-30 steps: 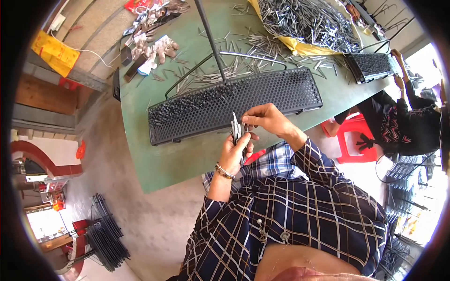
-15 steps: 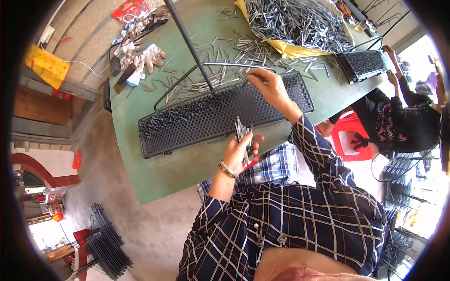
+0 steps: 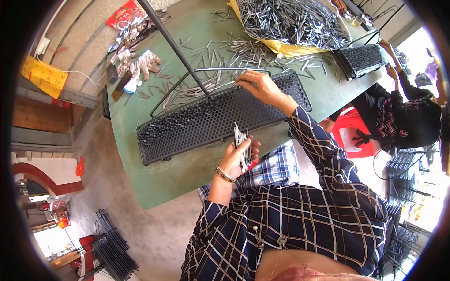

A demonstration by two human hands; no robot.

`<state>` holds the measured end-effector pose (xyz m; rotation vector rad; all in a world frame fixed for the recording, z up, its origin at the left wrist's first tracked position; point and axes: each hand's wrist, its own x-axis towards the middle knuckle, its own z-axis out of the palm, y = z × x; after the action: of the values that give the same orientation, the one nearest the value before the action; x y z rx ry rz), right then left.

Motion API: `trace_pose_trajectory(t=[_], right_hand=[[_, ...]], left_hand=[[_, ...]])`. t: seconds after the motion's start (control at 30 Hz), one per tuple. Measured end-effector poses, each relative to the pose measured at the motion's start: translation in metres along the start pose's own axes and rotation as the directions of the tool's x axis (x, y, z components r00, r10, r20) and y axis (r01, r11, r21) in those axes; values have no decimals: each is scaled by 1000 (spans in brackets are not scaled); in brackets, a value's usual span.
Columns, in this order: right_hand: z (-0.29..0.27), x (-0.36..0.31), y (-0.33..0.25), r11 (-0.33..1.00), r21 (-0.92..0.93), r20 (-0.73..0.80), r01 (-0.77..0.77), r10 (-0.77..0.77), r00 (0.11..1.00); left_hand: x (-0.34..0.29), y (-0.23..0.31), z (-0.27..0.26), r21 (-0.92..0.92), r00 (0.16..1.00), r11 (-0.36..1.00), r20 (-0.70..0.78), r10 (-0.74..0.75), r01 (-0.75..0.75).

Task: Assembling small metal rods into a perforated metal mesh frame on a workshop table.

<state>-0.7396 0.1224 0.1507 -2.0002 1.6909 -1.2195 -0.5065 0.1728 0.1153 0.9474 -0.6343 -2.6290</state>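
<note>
A long black perforated rack lies across the green table in front of me. Dark pins stand upright in many of its holes, thickest at the left end. My left hand, held at the rack's near edge, grips a bundle of thin grey metal pins. Over the rack's right half, my right hand is closed, fingertips pinched together and pointing left. Whatever it pinches, if anything, is too small to make out. A dark metal frame with a long rod rises from the rack's far side.
Loose pins lie scattered beyond the rack. A yellow-edged sack heaped with pins sits at the far side. Work gloves lie at the left. At the right, a co-worker handles a second rack near a red stool.
My right hand has moved slightly left over the rack, its fingers lower and flatter. My left hand still grips the bundle. The whole view has shifted a little.
</note>
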Motion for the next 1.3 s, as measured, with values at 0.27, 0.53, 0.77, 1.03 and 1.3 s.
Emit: trace_pose_trajectory(t=[0.27,0.53,0.77,1.03,1.3], right_hand=[[3,2,-1,999,-33,-8,28,-28,1000],[8,-4,1,997,-66,-13,42,-43,999],[16,-6,8,983,-180,16,35,-33,999],[5,-5,-7,991,-115,10,-71,73,997],[6,-32,-50,871,327,418,-367,215,883]], left_hand=[[2,1,-1,51,1000,998,4,24,-24],[3,-1,1,30,1000,999,12,22,-22],[2,-3,3,66,998,998,-61,0,4],[3,-2,6,139,996,987,-12,86,-84],[-4,8,16,158,979,967,71,189,-198]])
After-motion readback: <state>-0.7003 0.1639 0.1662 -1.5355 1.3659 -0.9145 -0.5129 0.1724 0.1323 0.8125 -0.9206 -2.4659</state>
